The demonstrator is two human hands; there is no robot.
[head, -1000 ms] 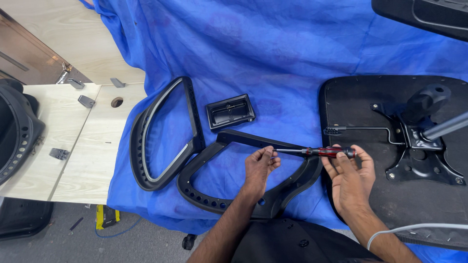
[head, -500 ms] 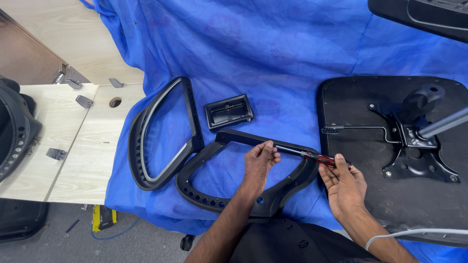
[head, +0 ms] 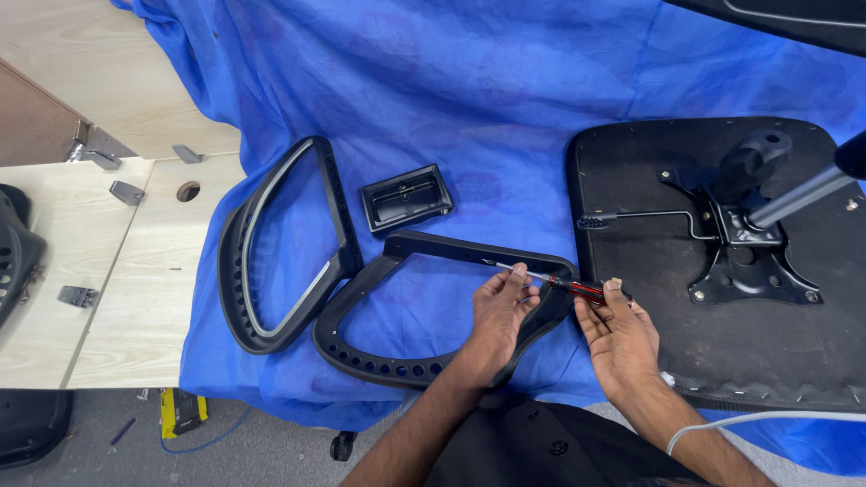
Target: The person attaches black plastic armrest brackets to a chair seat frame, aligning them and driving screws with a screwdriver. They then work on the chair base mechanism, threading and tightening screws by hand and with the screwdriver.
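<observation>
A black chair armrest frame [head: 379, 347] lies on a blue cloth [head: 469, 81]. My right hand [head: 618, 338] grips the red handle of a screwdriver [head: 564, 284], whose thin shaft points left onto the frame's top bar. My left hand [head: 501, 311] steadies the shaft with its fingertips, resting on the frame. A second black armrest frame [head: 275, 243] lies to the left, touching the first.
An upturned black chair seat [head: 722, 343] with metal mechanism [head: 749, 252] and lever lies at right. A small black rectangular plastic tray [head: 406, 197] sits above the frames. Wooden table [head: 54, 271] with metal brackets at left; a white cable [head: 767, 419] crosses bottom right.
Both hands and the screwdriver have shifted slightly down and left along the armrest frame's top bar. The view has drifted a little.
</observation>
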